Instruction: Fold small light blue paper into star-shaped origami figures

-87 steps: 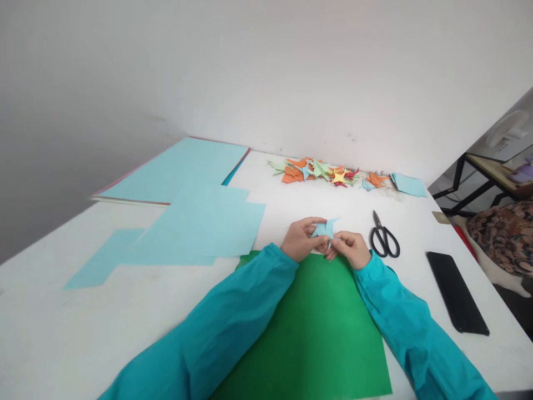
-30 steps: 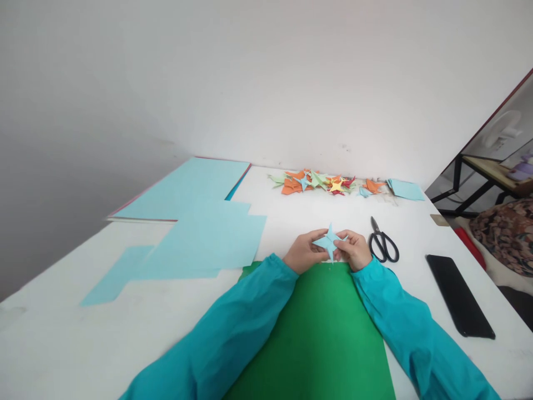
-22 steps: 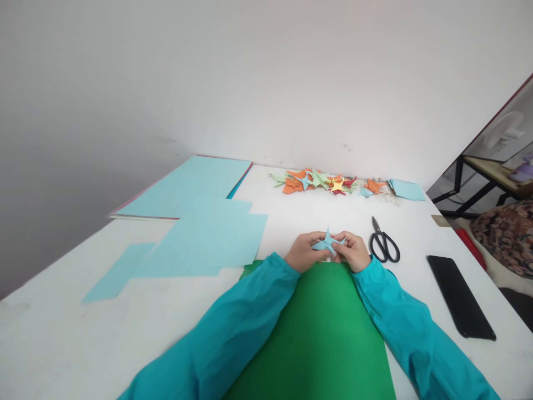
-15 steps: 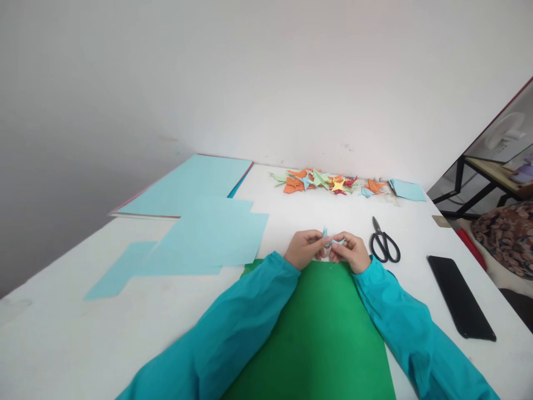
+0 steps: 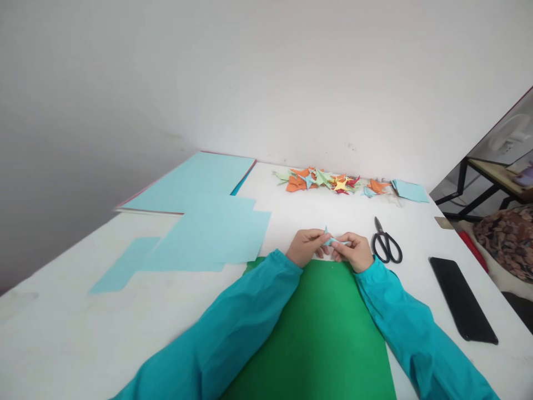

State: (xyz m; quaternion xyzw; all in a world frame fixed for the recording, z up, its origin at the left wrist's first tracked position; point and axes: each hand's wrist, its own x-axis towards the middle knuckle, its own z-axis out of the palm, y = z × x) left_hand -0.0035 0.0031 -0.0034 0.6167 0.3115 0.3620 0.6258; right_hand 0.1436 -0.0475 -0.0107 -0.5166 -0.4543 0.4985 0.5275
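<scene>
My left hand (image 5: 306, 248) and my right hand (image 5: 355, 251) meet at the far edge of a green paper sheet (image 5: 320, 339). Both pinch a small light blue folded paper star (image 5: 332, 240) between their fingertips. The star lies nearly flat, seen edge on, with one point sticking up. Both arms wear teal sleeves. Black scissors (image 5: 387, 243) lie shut on the white table (image 5: 83, 333), just right of my right hand.
Light blue paper sheets (image 5: 212, 230) lie left of my hands, with a stack (image 5: 191, 180) behind them. A row of several coloured folded stars (image 5: 328, 181) and a blue square (image 5: 410, 191) lie by the wall. A black phone (image 5: 462, 300) lies at the right edge.
The star, held up facing me a second ago, has been tipped flat between my fingertips. Earlier it was a looser folded piece. My hands stay in the same spot.
</scene>
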